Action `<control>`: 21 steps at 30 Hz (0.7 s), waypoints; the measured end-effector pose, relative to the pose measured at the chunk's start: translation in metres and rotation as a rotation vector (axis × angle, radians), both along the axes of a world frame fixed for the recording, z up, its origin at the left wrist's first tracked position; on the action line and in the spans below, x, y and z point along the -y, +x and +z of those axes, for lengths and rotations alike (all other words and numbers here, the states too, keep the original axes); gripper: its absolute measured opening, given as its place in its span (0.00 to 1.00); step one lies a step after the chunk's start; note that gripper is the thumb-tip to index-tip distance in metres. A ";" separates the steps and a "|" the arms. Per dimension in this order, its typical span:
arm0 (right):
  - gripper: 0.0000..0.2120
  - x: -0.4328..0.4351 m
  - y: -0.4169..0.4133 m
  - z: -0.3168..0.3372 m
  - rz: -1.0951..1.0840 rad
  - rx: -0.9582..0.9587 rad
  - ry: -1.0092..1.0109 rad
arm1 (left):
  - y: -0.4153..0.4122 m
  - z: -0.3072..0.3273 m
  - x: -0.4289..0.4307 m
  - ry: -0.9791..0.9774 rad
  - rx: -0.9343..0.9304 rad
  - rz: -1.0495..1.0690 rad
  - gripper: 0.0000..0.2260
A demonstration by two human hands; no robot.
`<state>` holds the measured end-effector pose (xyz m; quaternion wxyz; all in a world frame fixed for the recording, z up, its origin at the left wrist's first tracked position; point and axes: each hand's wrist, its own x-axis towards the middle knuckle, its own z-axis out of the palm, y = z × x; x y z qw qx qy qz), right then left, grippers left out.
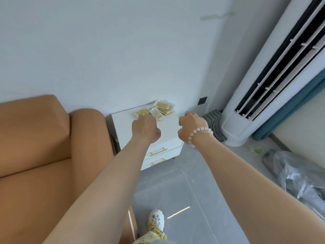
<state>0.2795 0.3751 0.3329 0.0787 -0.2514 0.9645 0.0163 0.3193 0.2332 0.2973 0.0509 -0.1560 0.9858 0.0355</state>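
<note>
The fingers (pixel 142 118) of my left hand (pixel 145 128) point away, so I cannot tell their curl. The pile of flat yellow-and-white plastic sachets (pixel 161 109) lies just beyond them, running far-right across the white drawer cabinet (pixel 168 127). My right hand (pixel 192 126), curled on nothing visible, is farther off.

Flat yellow-and-white packets (pixel 162 108) lie in a loose overlapping heap at the cabinet top's (pixel 123 125) far right corner, one flat just left.
</note>
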 end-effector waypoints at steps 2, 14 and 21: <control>0.16 0.012 -0.021 -0.005 -0.009 0.014 0.002 | -0.020 -0.003 0.015 0.013 0.005 0.017 0.13; 0.17 0.043 -0.127 -0.056 -0.010 0.116 0.058 | -0.097 -0.055 0.058 0.121 0.145 0.139 0.15; 0.15 0.072 -0.206 -0.088 0.092 0.181 0.041 | -0.156 -0.079 0.084 0.238 0.192 0.360 0.16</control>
